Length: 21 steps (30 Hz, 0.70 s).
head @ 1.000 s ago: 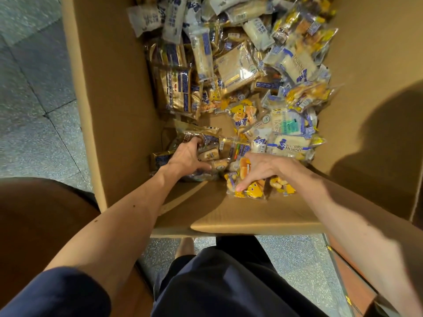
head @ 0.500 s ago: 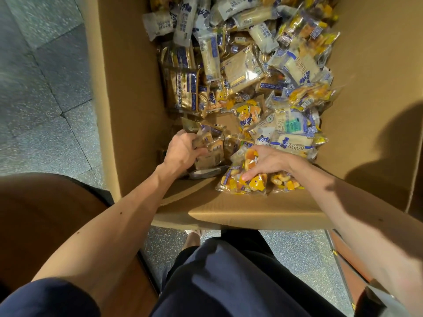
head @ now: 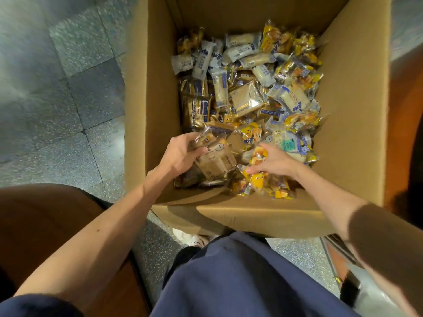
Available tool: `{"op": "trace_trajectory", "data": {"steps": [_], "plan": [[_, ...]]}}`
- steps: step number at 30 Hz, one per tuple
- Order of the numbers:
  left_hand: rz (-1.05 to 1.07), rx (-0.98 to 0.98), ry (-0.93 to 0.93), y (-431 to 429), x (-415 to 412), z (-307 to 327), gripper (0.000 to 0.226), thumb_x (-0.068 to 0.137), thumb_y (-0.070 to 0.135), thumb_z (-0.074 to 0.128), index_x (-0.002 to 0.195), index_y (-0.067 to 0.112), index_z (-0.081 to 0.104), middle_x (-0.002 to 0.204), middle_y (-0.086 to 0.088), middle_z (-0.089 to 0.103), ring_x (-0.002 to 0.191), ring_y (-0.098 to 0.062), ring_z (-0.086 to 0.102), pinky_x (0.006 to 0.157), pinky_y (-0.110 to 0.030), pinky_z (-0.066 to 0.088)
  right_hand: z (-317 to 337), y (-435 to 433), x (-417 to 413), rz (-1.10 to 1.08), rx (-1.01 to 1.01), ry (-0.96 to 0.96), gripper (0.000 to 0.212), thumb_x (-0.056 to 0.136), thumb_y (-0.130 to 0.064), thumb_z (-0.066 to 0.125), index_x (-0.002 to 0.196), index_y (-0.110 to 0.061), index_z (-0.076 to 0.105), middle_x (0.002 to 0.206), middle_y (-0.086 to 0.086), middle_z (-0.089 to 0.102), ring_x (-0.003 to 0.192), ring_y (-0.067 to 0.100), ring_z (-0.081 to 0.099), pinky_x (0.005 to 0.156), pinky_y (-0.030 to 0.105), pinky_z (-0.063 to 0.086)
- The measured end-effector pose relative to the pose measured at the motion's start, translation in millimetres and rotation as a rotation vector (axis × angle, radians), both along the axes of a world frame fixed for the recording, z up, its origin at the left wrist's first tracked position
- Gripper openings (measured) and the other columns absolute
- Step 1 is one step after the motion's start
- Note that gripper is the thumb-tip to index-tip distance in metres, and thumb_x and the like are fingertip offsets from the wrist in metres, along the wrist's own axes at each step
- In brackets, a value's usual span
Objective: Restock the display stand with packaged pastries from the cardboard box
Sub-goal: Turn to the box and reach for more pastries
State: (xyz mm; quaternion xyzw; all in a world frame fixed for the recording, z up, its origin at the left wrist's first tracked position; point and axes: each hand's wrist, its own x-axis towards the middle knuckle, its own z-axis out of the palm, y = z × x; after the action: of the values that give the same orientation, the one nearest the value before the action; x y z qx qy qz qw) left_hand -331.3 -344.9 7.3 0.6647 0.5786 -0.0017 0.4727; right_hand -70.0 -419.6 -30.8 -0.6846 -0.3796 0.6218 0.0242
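Note:
A large open cardboard box [head: 151, 92] stands on the floor, its bottom covered with several packaged pastries [head: 247, 99] in clear, white-blue and yellow wrappers. My left hand [head: 180, 154] is inside the box at the near left and grips a bundle of brown-wrapped pastry packs [head: 216, 160]. My right hand [head: 274, 162] reaches in at the near middle, its fingers closed on a yellow-printed pastry pack [head: 257, 179]. The display stand is not in view.
Grey speckled floor tiles [head: 68, 99] lie left of the box. A brown rounded surface [head: 41, 220] sits at the lower left. An orange-brown edge [head: 405, 133] runs along the right. My dark blue shorts [head: 240, 275] and a white shoe [head: 192, 240] are below the box.
My left hand has lifted the brown packs up off the pile. My right hand has closed on the yellow pack. The view has pulled back, showing more of the box.

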Motion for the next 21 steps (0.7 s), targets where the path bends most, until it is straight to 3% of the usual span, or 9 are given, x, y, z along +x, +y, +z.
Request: {"op": "trace_trajectory", "data": {"steps": [2, 6, 8, 11, 13, 15, 17, 19, 21], "plan": [[0.028, 0.010, -0.068, -2, -5, 21, 0.026, 0.091, 0.021, 0.071, 0.117, 0.018, 0.067, 0.100, 0.010, 0.068, 0.096, -0.007, 0.064, 0.077, -0.020, 0.049, 24, 7, 2, -0.015, 0.038, 0.011, 0.110, 0.071, -0.035, 0.088, 0.157, -0.017, 0.022, 0.162, 0.005, 0.026, 0.147, 0.025, 0.029, 0.116, 0.039, 0.026], [0.116, 0.064, -0.216, -6, -23, 72, 0.018, 0.088, 0.020, 0.073, 0.106, 0.022, 0.068, 0.096, 0.014, 0.071, 0.088, 0.004, 0.065, 0.073, -0.018, 0.053, 77, 20, -1, -0.065, 0.149, 0.005, 0.107, 0.074, -0.038, 0.084, 0.158, -0.019, 0.020, 0.163, 0.003, 0.024, 0.147, 0.024, 0.027, 0.117, 0.039, 0.025], [0.188, 0.053, -0.307, -11, -39, 97, 0.014, 0.088, 0.017, 0.074, 0.100, 0.020, 0.068, 0.090, 0.012, 0.071, 0.082, 0.003, 0.065, 0.068, -0.016, 0.052, 101, 23, -7, -0.124, 0.164, 0.068, 0.100, 0.072, -0.037, 0.085, 0.154, -0.021, 0.030, 0.150, -0.001, 0.040, 0.138, 0.020, 0.038, 0.115, 0.039, 0.028], [0.295, 0.071, -0.432, -26, -71, 135, 0.013, 0.086, 0.016, 0.076, 0.097, 0.020, 0.071, 0.086, 0.008, 0.073, 0.083, -0.012, 0.067, 0.071, -0.032, 0.059, 138, 21, -25, -0.183, 0.158, 0.246, 0.062, 0.061, -0.031, 0.084, 0.111, -0.015, 0.051, 0.106, -0.003, 0.061, 0.103, 0.015, 0.063, 0.102, 0.033, 0.048], [0.378, 0.083, -0.514, -41, -98, 162, 0.015, 0.086, 0.008, 0.072, 0.096, 0.018, 0.070, 0.082, 0.008, 0.074, 0.079, -0.010, 0.069, 0.066, -0.030, 0.059, 160, 16, -42, -0.239, 0.160, 0.421, 0.046, 0.062, -0.019, 0.082, 0.096, -0.008, 0.052, 0.090, 0.006, 0.064, 0.081, 0.012, 0.072, 0.077, 0.025, 0.058], [0.451, 0.089, -0.568, -62, -131, 188, 0.012, 0.085, 0.009, 0.072, 0.097, 0.010, 0.068, 0.081, 0.004, 0.072, 0.077, -0.012, 0.069, 0.062, -0.035, 0.060, 180, 9, -64, -0.276, 0.151, 0.577, 0.075, 0.044, -0.026, 0.098, 0.101, -0.006, 0.054, 0.088, 0.010, 0.072, 0.077, 0.016, 0.074, 0.064, 0.025, 0.059], [0.509, 0.130, -0.590, -87, -168, 211, 0.020, 0.082, 0.016, 0.075, 0.097, 0.006, 0.068, 0.084, -0.004, 0.070, 0.079, -0.018, 0.067, 0.062, -0.043, 0.061, 203, 1, -95, -0.280, 0.134, 0.677, 0.106, 0.018, -0.034, 0.103, 0.109, -0.006, 0.055, 0.086, 0.008, 0.076, 0.076, 0.019, 0.075, 0.059, 0.028, 0.059], [0.595, 0.163, -0.618, -118, -208, 230, 0.021, 0.078, 0.016, 0.072, 0.098, 0.011, 0.069, 0.086, -0.006, 0.072, 0.078, -0.018, 0.068, 0.060, -0.036, 0.060, 218, -7, -133, -0.234, 0.139, 0.750, 0.114, 0.015, -0.035, 0.103, 0.114, -0.006, 0.056, 0.087, 0.011, 0.075, 0.074, 0.023, 0.075, 0.053, 0.028, 0.058], [0.675, 0.181, -0.650, -153, -249, 247, 0.027, 0.078, 0.014, 0.067, 0.104, 0.009, 0.067, 0.094, -0.012, 0.073, 0.082, -0.021, 0.070, 0.064, -0.033, 0.061, 229, -15, -177, -0.151, 0.137, 0.816, 0.107, 0.025, -0.036, 0.103, 0.118, -0.005, 0.059, 0.104, 0.021, 0.069, 0.092, 0.035, 0.070, 0.061, 0.034, 0.061]]}}
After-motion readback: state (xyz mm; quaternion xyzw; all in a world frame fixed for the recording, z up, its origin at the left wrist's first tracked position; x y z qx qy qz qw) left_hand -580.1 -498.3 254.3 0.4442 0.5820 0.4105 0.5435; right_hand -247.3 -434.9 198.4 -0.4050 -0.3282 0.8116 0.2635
